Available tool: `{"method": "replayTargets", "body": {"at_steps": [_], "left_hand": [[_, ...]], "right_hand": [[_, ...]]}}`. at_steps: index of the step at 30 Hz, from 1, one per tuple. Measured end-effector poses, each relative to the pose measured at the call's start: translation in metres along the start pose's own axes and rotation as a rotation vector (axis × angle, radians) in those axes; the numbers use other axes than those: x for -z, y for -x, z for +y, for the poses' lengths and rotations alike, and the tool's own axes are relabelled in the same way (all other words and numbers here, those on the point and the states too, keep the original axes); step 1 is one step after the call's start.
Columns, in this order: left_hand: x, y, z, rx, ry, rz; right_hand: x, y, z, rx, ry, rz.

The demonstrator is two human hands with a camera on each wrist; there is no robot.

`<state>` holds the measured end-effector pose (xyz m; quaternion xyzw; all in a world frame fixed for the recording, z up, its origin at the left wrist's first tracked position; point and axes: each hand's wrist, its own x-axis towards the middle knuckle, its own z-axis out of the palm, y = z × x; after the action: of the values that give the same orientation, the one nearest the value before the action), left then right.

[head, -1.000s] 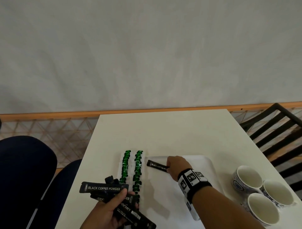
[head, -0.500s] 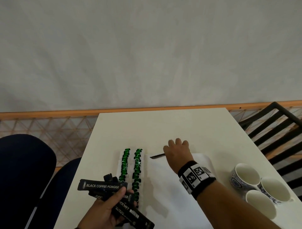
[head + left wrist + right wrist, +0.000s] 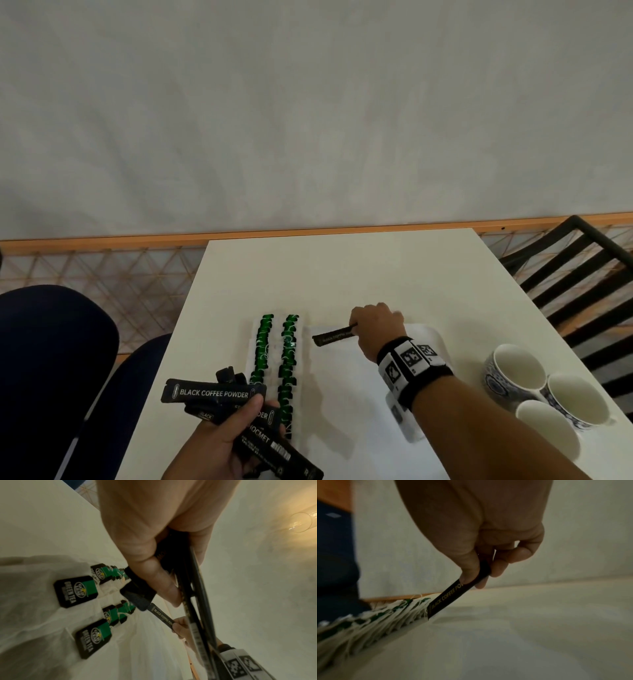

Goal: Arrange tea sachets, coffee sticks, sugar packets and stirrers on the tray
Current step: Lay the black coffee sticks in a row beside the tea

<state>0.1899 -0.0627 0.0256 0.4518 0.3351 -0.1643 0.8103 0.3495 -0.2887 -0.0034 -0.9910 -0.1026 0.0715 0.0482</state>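
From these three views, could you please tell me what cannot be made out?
- Black coffee sticks in the left hand: count unclear, they overlap; head view.
- Single black coffee stick: far end hidden by the right hand.
- Green tea sachets: blurred, right wrist view.
- White tray: near edge hidden by the forearm.

bare tray (image 3: 349,404) centre, tea sachets (image 3: 275,359) crowding left, cups (image 3: 544,387) blocking right

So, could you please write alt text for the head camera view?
Over a white tray, the right hand pinches one black coffee stick beside two rows of green tea sachets. The left hand grips a bundle of coffee sticks; three empty cups stand on the white table.
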Motion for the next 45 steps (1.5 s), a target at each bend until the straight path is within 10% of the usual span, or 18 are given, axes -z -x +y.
{"method": "replayTargets", "body": {"at_steps": [9, 36, 45], "left_hand": [[0.003, 0.001, 0.003, 0.001, 0.011, 0.015], [-0.003, -0.005, 0.004, 0.013, -0.032, 0.043], [-0.022, -0.011, -0.008, -0.12, -0.223, -0.108]], "right_hand": [[-0.045, -0.007, 0.0, -0.241, -0.322, -0.098], [-0.034, -0.01, -0.026, -0.122, -0.406, 0.141], [0.004, 0.058, -0.066, 0.302, -1.025, -0.505]]}}
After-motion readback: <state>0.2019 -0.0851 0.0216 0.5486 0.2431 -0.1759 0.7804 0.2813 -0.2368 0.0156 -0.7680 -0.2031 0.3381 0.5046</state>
